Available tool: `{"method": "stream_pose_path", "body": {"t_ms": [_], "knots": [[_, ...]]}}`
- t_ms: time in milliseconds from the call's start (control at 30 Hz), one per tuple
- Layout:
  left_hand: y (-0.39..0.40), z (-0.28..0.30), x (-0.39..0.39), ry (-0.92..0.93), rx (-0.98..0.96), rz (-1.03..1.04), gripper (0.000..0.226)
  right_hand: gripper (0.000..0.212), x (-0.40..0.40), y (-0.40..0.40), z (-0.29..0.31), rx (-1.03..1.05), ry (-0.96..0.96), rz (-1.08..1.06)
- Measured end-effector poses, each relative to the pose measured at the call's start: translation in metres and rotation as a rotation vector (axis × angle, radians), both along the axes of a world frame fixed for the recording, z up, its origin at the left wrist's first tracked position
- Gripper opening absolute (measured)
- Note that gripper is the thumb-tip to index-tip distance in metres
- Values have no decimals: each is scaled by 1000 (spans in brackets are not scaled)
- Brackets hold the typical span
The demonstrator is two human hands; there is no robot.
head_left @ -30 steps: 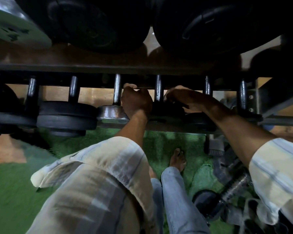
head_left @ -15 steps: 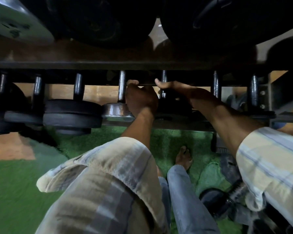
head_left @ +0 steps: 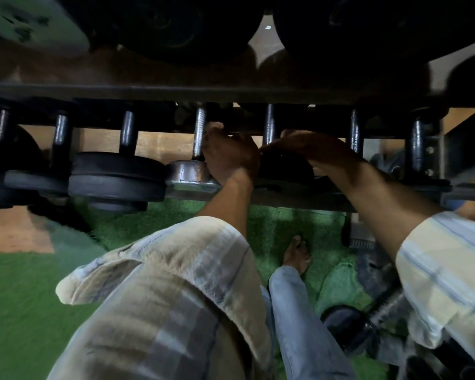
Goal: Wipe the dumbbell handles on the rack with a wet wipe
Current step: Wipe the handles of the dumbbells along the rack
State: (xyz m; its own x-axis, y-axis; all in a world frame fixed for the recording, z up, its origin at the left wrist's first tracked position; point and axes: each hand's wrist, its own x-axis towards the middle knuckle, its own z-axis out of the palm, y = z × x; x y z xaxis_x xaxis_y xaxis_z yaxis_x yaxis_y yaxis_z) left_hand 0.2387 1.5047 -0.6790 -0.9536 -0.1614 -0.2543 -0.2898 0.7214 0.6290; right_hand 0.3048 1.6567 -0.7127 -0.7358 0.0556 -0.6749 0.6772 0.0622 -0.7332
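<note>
Person is leaning over the dumbbell rack (head_left: 231, 90), both arms reaching into the lower tier. The left hand (head_left: 231, 154) is sitting curled just right of the knurled steel handle (head_left: 198, 133), fingers bent inward, thumb side touching the bar; whether it is gripping anything cannot be told. The right hand (head_left: 310, 146) is lying flatter, palm down over a black dumbbell head (head_left: 285, 167), fingers stretching toward the dark handle (head_left: 269, 123) between the two hands. No wet wipe is showing; it may be hiding under a palm, cannot tell

Handling judgement: the handles are rigid metal, knurling giving friction to a damp cloth; the painted dark ones are likely smoother. The dumbbells look heavy and seated, so wiping in place, wrapping the wipe round mid-bar, seems best

Room: the shelf rail is hanging close above the knuckles, the dumbbell heads crowding below. More handles are waiting left of the left hand and right of the right hand (head_left: 354, 130), gaps narrow. Green turf (head_left: 25, 297) below is open
</note>
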Motion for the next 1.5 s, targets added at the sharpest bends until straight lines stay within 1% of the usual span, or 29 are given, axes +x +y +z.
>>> {"method": "stream_pose_path", "body": {"t_ms": [67, 133, 200, 267, 333, 367, 433, 467, 533, 600, 667, 700, 767, 900, 1000, 1067, 1133, 1200, 1233, 1267, 1333, 1400, 1433, 1500], "knots": [[-1, -1, -1, 8, 12, 0, 31, 26, -8, 2, 1, 128, -91, 53], [-1, -2, -1, 9, 13, -10, 31, 25, -13, 3, 8, 151, -92, 67], [-1, -3, -2, 12, 10, -4, 28, 21, -15, 4, 17, 173, -59, 41], [0, -3, -3, 17, 2, 1, 25, 24, -15, 7, 17, 259, 35, 48], [0, -3, -2, 9, -10, 2, 25, 15, -10, 6, 19, 331, 165, 160], [1, -3, -2, 6, -12, -2, 25, 12, -7, 7, 17, 343, 179, 205], [0, -3, -1, 12, -7, -3, 24, 17, -3, 8, 17, 310, 130, 216], [0, -3, -1, 17, -1, -2, 22, 20, 0, 9, 19, 251, 93, 179], [0, -2, -1, 17, 11, -2, 22, 17, 4, 10, 21, 115, 45, 69], [0, -2, 0, 10, 15, 0, 24, 10, 9, 11, 21, 33, 62, -14], [-1, -1, -1, 9, 14, -3, 24, 10, 13, 11, 23, -13, 121, -26], [-1, 0, -1, 9, 18, -6, 24, 14, 14, 12, 23, -13, 149, -16], [-1, 1, 0, 1, 22, -11, 24, 18, 12, 12, 24, 49, 172, 12], [-1, 4, 0, -31, 2, -15, 27, 5, 5, 5, 21, 174, 145, 72], [-1, 6, 0, -42, 0, -19, 27, 6, 1, 2, 20, 288, 176, 106], [-1, 6, -1, -44, -5, -16, 26, 13, -1, 1, 21, 290, 216, 44], [-1, 6, -1, -40, -6, -15, 26, 18, -3, 2, 20, 282, 283, -158], [-1, 7, -1, -38, 0, -17, 24, 22, -5, 2, 16, 420, 365, -312], [-1, 7, -1, -38, 5, -17, 23, 22, -6, 1, 15, 470, 381, -338], [-1, 7, -1, -38, 6, -17, 22, 20, -7, 0, 15, 499, 373, -301], [-1, 8, 1, -38, -2, -20, 23, 15, -6, -2, 17, 503, 301, -88], [-1, 9, 1, -45, 0, -22, 25, 7, -2, -2, 20, 417, 184, 94], [-2, 10, 1, -48, 8, -21, 26, 4, -1, 0, 21, 351, 152, 124], [-2, 12, 2, -52, 18, -18, 27, 5, 2, 7, 23, 239, 152, 134]]}}
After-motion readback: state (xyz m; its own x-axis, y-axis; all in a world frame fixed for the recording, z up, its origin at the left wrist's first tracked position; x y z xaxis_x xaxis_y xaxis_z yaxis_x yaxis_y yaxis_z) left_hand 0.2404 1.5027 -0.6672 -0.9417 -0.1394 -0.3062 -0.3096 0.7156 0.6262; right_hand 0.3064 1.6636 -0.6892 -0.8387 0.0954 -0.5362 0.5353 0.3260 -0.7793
